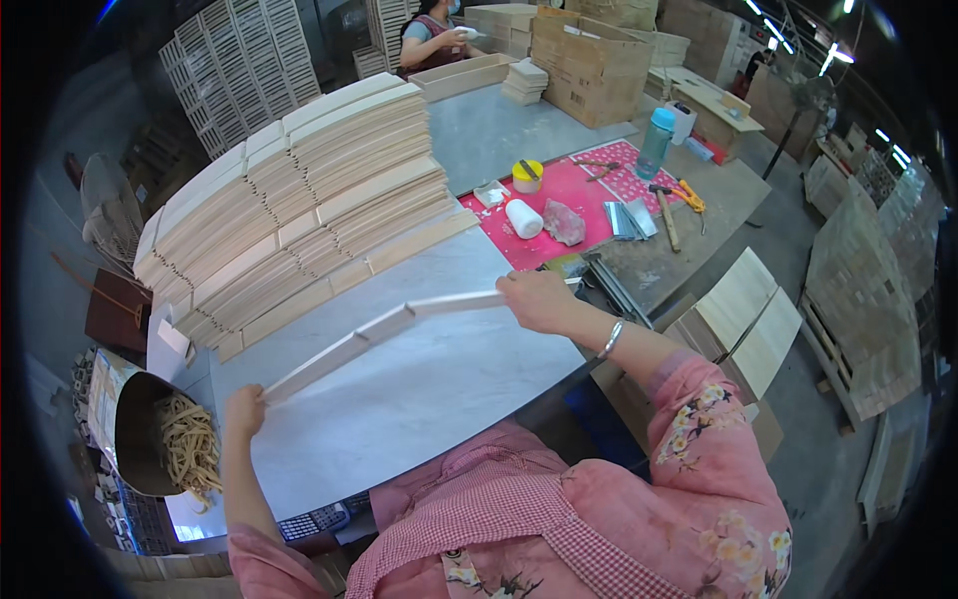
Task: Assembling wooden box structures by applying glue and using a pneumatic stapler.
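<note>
Between my two hands stretches a long, narrow strip of pale wood (351, 345), bent at two joints so that it arches over the white tabletop (419, 399). My left hand (244, 410) is closed on its near-left end. The far-right end is pinched in my right hand (539, 300), which has a silver bangle at the wrist. Just beyond the strip stands a high stack of similar pale wooden strips (299, 185), laid in several rows. A single row of strips (349, 270) lies along the stack's near side.
A bin (130, 429) with pale strands stands at the left edge. At the right, a pink mat (489, 228) carries a white bottle (524, 219), a yellow-lidded tub (527, 178) and pliers (599, 168). Beyond are a hammer (668, 222), a blue bottle (655, 145) and a carton (589, 75). A co-worker (431, 40) sits behind.
</note>
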Demonstrator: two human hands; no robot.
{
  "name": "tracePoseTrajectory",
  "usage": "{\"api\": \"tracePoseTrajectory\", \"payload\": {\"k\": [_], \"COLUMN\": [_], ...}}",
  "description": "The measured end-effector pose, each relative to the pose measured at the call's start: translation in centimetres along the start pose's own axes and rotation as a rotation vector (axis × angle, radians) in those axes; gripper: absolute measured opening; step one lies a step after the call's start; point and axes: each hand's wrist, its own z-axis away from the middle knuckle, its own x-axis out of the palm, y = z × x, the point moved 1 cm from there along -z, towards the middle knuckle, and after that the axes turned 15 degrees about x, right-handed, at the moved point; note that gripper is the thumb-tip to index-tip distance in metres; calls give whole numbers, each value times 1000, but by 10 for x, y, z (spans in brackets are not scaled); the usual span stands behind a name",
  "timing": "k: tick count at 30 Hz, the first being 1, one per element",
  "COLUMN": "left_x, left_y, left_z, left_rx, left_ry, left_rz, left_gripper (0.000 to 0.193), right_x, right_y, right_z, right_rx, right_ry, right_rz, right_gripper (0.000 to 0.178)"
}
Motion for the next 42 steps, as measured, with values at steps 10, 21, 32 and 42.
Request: {"api": "tracePoseTrajectory", "payload": {"k": [10,21,32,42], "left_x": [40,13,7,27], "left_y": [94,120,130,76], "left_z": [41,45,44,57], "left_rx": [69,49,128,224], "left_ry": [302,-43,-11,-96], "left_rz": [89,-59,197,260], "left_gripper": [13,26,44,47], "right_x": [94,59,40,57], "right_y": [-31,-96,-180,-186], "right_z": [-21,14,17,3], "right_rx": [389,-175,-514,-575], "right_ry": [-99,-361,-173,-285], "right_rz": [-74,-449,-230,-315], "right_gripper": [21,24,18,17]}}
